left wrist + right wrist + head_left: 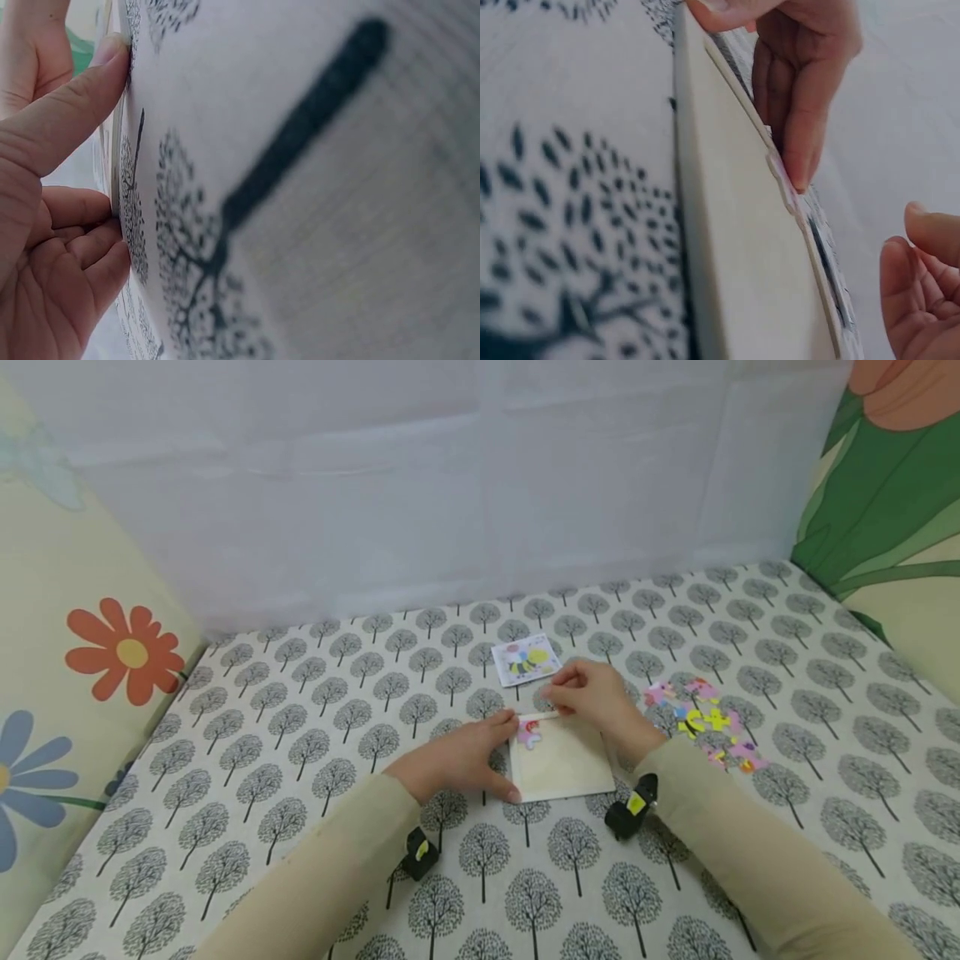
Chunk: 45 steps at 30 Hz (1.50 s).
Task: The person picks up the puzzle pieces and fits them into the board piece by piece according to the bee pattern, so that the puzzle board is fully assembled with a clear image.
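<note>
A shallow cream puzzle tray (pixel 566 760) with a raised rim lies on the patterned cloth. My left hand (pixel 468 756) grips its left side, the thumb at the near corner and fingers at the far corner. In the tray's far left corner sits a pink piece (pixel 528 735) with a red patch. My right hand (pixel 596 697) hovers over the tray's far right part, thumb and forefinger brought close together. In the right wrist view its curled fingers (pixel 900 281) show nothing between the tips. Just beyond them lies a picture card (pixel 527 660) with a bee.
Right of the tray spreads a loose heap of small pink, yellow and red pieces (pixel 705 722). The tree-print cloth (pixel 315 843) covers the table, and a white sheet (pixel 420 510) hangs behind it. Black cameras (pixel 633 810) sit at both wrists.
</note>
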### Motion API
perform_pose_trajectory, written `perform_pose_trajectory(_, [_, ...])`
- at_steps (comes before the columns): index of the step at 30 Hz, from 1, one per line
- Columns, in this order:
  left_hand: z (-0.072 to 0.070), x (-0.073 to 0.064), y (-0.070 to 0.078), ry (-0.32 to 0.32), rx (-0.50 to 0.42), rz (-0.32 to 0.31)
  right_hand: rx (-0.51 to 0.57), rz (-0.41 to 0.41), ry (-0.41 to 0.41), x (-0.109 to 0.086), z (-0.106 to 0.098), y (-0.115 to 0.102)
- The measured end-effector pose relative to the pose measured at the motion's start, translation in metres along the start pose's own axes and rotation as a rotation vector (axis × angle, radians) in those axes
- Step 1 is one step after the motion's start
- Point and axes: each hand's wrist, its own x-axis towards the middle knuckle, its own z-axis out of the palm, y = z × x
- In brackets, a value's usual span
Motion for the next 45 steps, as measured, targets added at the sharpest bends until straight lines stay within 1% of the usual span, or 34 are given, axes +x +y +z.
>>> perform_pose_trajectory(2, [0.0, 0.0, 0.0, 0.001, -0.002, 0.002, 0.02, -0.002, 0.012, -0.001, -0.006, 0.001])
perform_pose_trajectory(5, [0.001, 0.001, -0.001, -0.001, -0.003, 0.002, 0.022, 0.001, 0.029, -0.002, -0.014, 0.003])
perform_pose_trajectory(11, [0.0, 0.002, 0.0, -0.003, -0.004, 0.009, 0.009, 0.008, 0.012, -0.003, -0.035, 0.011])
perform_pose_trajectory(17, [0.0, 0.003, 0.0, -0.005, -0.003, 0.011, -0.045, 0.021, 0.007, -0.005, -0.056, 0.017])
perform_pose_trajectory(22, [0.0, 0.002, -0.003, 0.001, 0.007, 0.016, -0.12, 0.033, 0.01, -0.007, -0.072, 0.019])
perform_pose_trajectory(27, [0.0, 0.0, -0.004, 0.004, -0.019, 0.01, -0.17, 0.037, -0.015, -0.009, -0.083, 0.021])
perform_pose_trajectory(32, [-0.001, -0.003, -0.007, 0.005, -0.022, 0.004, -0.26, 0.006, -0.066, -0.005, -0.088, 0.023])
perform_pose_trajectory(34, [-0.001, -0.003, -0.008, 0.007, -0.021, -0.001, -0.322, -0.006, -0.089, -0.001, -0.091, 0.025])
perform_pose_trajectory(37, [-0.002, -0.004, -0.009, 0.007, -0.021, -0.004, -0.397, 0.005, -0.113, 0.003, -0.096, 0.025])
perform_pose_trajectory(41, [-0.003, -0.004, -0.01, 0.005, -0.017, -0.01, -0.497, 0.003, -0.118, 0.005, -0.101, 0.024])
perform_pose_trajectory(45, [-0.003, -0.005, -0.01, 0.006, -0.011, -0.006, -0.576, -0.051, -0.13, 0.005, -0.103, 0.026])
